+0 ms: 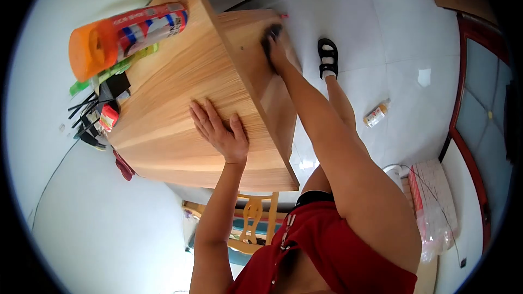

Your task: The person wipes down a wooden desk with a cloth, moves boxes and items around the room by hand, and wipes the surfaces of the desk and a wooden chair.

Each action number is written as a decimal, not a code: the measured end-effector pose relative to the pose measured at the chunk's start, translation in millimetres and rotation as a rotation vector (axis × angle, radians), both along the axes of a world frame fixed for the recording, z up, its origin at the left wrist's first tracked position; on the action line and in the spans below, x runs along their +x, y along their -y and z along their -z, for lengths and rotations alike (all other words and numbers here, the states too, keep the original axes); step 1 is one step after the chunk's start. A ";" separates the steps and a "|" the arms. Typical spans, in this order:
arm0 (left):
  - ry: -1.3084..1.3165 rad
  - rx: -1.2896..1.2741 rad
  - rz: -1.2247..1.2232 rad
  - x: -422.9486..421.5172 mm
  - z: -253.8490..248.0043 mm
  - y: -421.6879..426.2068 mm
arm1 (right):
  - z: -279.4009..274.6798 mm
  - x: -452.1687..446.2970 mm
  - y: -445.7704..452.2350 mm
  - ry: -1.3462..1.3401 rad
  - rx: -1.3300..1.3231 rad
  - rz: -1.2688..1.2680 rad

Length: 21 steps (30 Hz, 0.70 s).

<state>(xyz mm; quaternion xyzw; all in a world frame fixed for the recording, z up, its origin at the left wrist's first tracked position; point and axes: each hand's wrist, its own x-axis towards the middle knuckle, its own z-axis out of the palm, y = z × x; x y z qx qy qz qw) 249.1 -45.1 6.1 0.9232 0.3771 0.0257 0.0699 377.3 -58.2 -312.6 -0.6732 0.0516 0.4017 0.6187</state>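
Observation:
My left hand (220,135) lies flat on the wooden tabletop (180,87), fingers spread, holding nothing. Lower down, at the far end of a wooden shelf or panel (245,32) below the top's edge, my right hand (278,49) presses on a dark cloth-like item (268,41); its fingers are partly hidden and small in view. A large red bottle with an orange cap (128,35) is on the tabletop near the wall, beside a green packet (122,69).
A black holder (113,88) and a small red packet (108,117) are by the wall. On the tiled floor (365,38) lies a labelled bottle (377,114). A wooden chair (252,220) is beside the table, and a plastic-wrapped box (433,201) is at the right.

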 end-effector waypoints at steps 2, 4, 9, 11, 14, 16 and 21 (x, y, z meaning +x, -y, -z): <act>-0.002 0.001 -0.007 0.1 -0.6 0.4 | -20.7 -36.7 44.6 -0.106 -0.019 0.041; 0.015 -0.005 -0.020 2.7 -3.0 1.7 | 9.5 -100.8 93.3 0.004 -0.261 -0.154; 0.070 0.016 -0.064 -0.6 2.7 2.0 | -85.0 -105.2 151.2 -0.665 0.108 0.296; 0.095 0.015 -0.070 -2.2 4.6 2.1 | -158.6 -62.2 170.1 -0.881 0.368 0.380; 0.198 -0.049 -0.069 -5.0 1.7 0.8 | -130.4 -55.6 195.9 -0.206 0.444 0.189; 0.287 -0.108 -0.065 -10.9 2.0 -2.3 | -244.1 -16.5 160.7 0.079 0.320 0.046; 0.402 0.063 -0.255 -83.2 8.3 -12.7 | -345.0 -6.7 65.5 1.068 0.161 -0.607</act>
